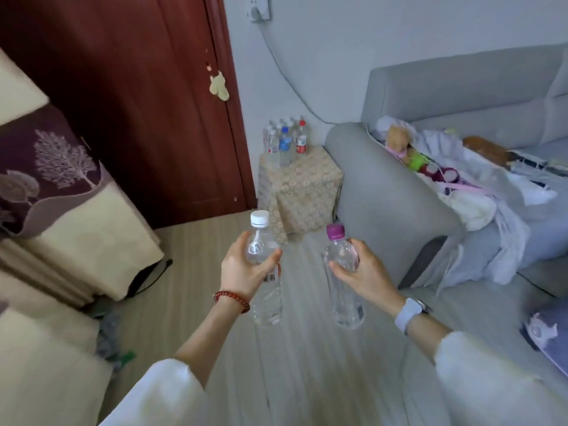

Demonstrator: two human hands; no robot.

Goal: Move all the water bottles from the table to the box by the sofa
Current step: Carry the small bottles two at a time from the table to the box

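Observation:
My left hand [242, 269] grips a clear water bottle with a white cap [266, 302] around its upper body. A clear bottle with a purple cap [345, 305] hangs upright in my right hand [362, 272], which grips it below the neck. Both bottles are held above the floor. Ahead, a box draped in a patterned gold cloth [299, 186] stands between the door and the sofa arm. Several water bottles [285, 139] with white, blue and red caps stand on its far left part.
A grey sofa [396, 195] runs along the right, with clothes and toys piled on its seat. A dark red door [138, 103] is behind the box. A cloth-covered piece of furniture [61, 210] fills the left. A cable hangs down the wall from a socket [258, 9].

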